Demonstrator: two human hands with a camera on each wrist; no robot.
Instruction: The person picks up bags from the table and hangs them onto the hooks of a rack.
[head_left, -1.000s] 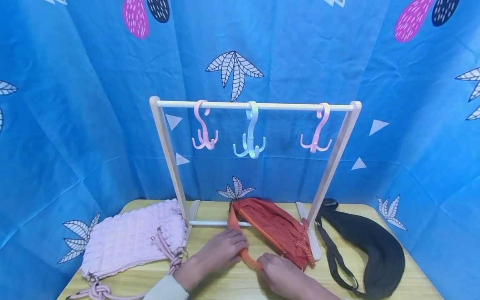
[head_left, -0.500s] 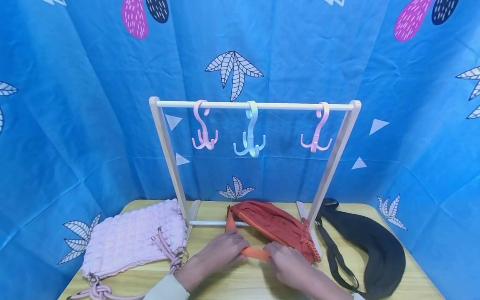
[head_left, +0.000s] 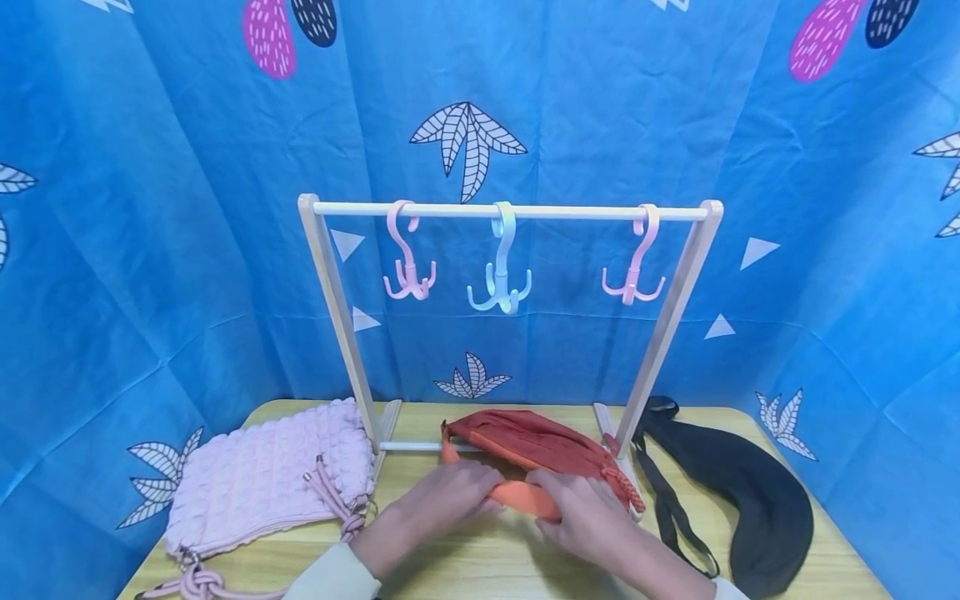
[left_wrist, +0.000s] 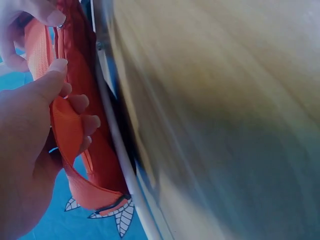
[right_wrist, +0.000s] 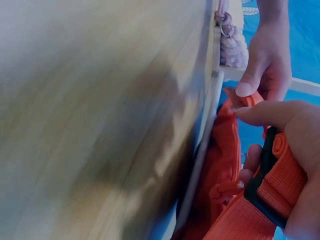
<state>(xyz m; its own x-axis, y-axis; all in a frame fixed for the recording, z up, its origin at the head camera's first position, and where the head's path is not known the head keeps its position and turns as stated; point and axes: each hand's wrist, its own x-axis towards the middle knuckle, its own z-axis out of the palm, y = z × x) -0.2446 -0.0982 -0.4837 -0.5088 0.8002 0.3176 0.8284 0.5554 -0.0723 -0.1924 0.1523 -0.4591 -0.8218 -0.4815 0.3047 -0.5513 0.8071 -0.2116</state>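
A red shoulder bag with an orange webbing strap slants near the rack's base, over its lower bar. My left hand pinches the strap between thumb and fingers. To its right, my right hand grips another part of the same strap, leaving a short stretch between the two hands. In the right wrist view a black strap slider lies against my right hand's fingers, with webbing folded around it. The left wrist view shows a loop of strap running down to the bag's end.
A wooden rack carries a pink hook, a blue hook and another pink hook. A pink quilted bag lies left; a black bag lies right. Behind hangs a blue patterned cloth.
Both hands have risen slightly, away from me, and the right hand has shifted rightward along with the strap. The red bag has turned flatter, its left end moving left and nearer.
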